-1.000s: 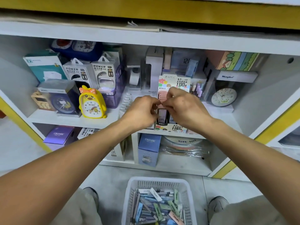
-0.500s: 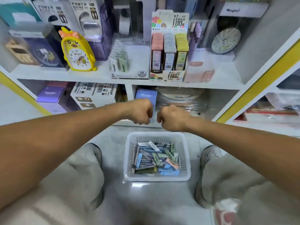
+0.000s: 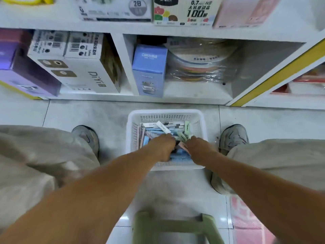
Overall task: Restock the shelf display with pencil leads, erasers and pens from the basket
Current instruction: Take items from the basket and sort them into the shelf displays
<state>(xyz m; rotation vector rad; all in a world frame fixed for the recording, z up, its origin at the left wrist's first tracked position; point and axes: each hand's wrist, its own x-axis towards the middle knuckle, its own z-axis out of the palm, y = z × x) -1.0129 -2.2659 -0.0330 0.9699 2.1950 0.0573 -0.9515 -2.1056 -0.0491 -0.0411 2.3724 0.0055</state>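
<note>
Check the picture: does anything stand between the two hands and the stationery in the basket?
Nothing visible does. The left hand and right hand are already inside the open-topped basket, down among the stationery.

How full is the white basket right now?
Partly full. The white basket holds a loose layer of small stationery packs across its floor, well below the rim; both hands reach into it.
</note>
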